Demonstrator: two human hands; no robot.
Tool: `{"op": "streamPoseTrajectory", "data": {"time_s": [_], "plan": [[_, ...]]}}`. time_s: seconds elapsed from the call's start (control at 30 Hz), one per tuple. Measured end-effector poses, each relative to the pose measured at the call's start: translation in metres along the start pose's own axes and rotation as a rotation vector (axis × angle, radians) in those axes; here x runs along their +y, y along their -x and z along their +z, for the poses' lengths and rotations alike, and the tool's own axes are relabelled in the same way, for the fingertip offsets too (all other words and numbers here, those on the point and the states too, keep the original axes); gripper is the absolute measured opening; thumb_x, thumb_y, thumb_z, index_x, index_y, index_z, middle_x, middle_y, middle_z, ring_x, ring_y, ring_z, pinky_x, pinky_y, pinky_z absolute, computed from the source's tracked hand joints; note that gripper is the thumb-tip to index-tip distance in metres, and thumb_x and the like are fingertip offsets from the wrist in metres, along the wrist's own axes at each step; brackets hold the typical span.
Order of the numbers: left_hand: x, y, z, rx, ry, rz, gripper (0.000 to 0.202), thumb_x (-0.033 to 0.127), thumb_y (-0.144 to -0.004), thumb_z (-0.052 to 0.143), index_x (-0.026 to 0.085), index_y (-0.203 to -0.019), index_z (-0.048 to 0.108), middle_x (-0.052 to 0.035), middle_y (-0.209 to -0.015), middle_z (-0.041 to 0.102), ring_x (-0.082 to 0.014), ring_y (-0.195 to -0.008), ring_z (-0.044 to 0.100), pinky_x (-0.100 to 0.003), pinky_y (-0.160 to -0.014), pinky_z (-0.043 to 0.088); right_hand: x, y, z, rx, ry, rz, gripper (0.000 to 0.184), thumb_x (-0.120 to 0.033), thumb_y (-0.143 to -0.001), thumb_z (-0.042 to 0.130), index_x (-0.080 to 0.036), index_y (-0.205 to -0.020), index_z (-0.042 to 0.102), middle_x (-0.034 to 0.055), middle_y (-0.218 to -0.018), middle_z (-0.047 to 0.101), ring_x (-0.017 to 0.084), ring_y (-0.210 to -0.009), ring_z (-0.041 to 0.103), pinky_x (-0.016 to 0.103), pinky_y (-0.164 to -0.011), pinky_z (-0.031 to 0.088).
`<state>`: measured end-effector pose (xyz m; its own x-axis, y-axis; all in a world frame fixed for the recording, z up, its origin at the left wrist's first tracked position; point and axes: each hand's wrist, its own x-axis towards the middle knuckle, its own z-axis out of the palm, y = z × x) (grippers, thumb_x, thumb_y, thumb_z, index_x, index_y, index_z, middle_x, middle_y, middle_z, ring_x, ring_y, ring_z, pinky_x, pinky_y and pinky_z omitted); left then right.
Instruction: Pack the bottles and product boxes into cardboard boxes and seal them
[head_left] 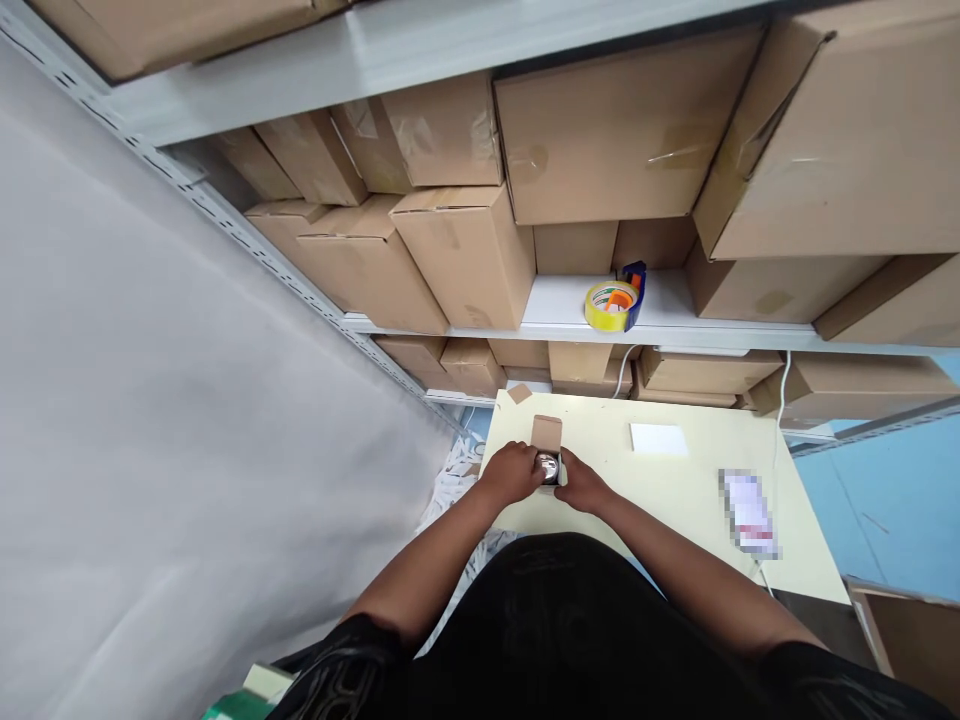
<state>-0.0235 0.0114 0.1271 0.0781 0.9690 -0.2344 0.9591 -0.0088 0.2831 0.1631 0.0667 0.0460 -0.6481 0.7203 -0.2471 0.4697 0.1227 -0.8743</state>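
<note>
Silver object [550, 466], brown box [547, 432], cream table [652, 485]

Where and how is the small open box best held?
Probably by its opposite sides, left hand and right hand coming from either side: its flap opens toward the far end, and a shiny round object sits in the opening.

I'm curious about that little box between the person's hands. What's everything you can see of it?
The little box looks like plain brown cardboard. It is open, with its flap extending away from the person. A shiny, silvery, rounded object shows in the opening. The box is held between the left hand and the right hand, at the left part of the pale tabletop. The hands cover much of its sides, and I cannot tell whether its base touches the tabletop.
</note>
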Motion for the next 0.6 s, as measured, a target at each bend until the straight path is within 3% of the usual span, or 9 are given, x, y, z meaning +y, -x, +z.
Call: {"op": "streamPoseTrajectory", "data": {"time_s": [0.1, 0.27, 0.33, 0.43, 0.6], "plan": [[0.009, -0.013, 0.002, -0.087, -0.031, -0.094, 0.045, 0.053, -0.076, 0.075, 0.016, -0.102, 0.073, -0.0168, -0.104, 0.068, -0.0356, -0.101, 0.063, -0.043, -0.085, 0.051, -0.005, 0.004, 0.008, 0.016, 0.046, 0.054, 0.079, -0.008, -0.066, 0.069, -0.024, -0.141, 0.050, 0.0076, -0.125, 0.067, 0.026, -0.107, 0.065, 0.035, -0.088, 0.050], [0.019, -0.023, -0.003, -0.124, -0.028, -0.071, 0.049, 0.046, -0.064, 0.080, 0.015, -0.101, 0.072, -0.0178, -0.108, 0.065, -0.0365, -0.103, 0.061, -0.042, -0.081, 0.052, -0.005, 0.010, 0.015, 0.071, 0.097, 0.121, 0.074, -0.013, -0.069, 0.070, -0.020, -0.139, 0.048, 0.0076, -0.114, 0.069, 0.026, -0.099, 0.066, 0.034, -0.082, 0.050], [0.016, -0.018, -0.013, -0.032, 0.002, -0.015, 0.048, 0.044, -0.064, 0.080, 0.014, -0.101, 0.071, -0.0174, -0.107, 0.063, -0.0364, -0.103, 0.060, -0.043, -0.081, 0.052, -0.005, 0.011, 0.017, 0.094, 0.119, 0.143, 0.072, -0.015, -0.069, 0.071, -0.018, -0.137, 0.049, 0.0087, -0.113, 0.069, 0.027, -0.100, 0.067, 0.035, -0.083, 0.050], [0.006, -0.003, -0.042, 0.208, 0.074, 0.068, 0.036, 0.040, -0.066, 0.078, 0.018, -0.093, 0.067, -0.0136, -0.101, 0.060, -0.0344, -0.101, 0.059, -0.043, -0.084, 0.052, -0.008, 0.009, 0.023, 0.143, 0.122, 0.189, 0.076, -0.019, -0.068, 0.075, -0.019, -0.139, 0.048, 0.0101, -0.119, 0.068, 0.028, -0.105, 0.066, 0.037, -0.089, 0.050], [-0.022, 0.019, -0.099, 0.411, 0.457, 0.192, 0.029, 0.023, -0.066, 0.073, 0.022, -0.091, 0.059, -0.0037, -0.102, 0.052, -0.0182, -0.082, 0.058, -0.032, -0.079, 0.053, -0.012, 0.003, 0.034, 0.175, -0.058, 0.192, 0.092, -0.025, -0.064, 0.080, -0.024, -0.147, 0.041, 0.0099, -0.135, 0.064, 0.030, -0.126, 0.059, 0.042, -0.103, 0.047]]}}
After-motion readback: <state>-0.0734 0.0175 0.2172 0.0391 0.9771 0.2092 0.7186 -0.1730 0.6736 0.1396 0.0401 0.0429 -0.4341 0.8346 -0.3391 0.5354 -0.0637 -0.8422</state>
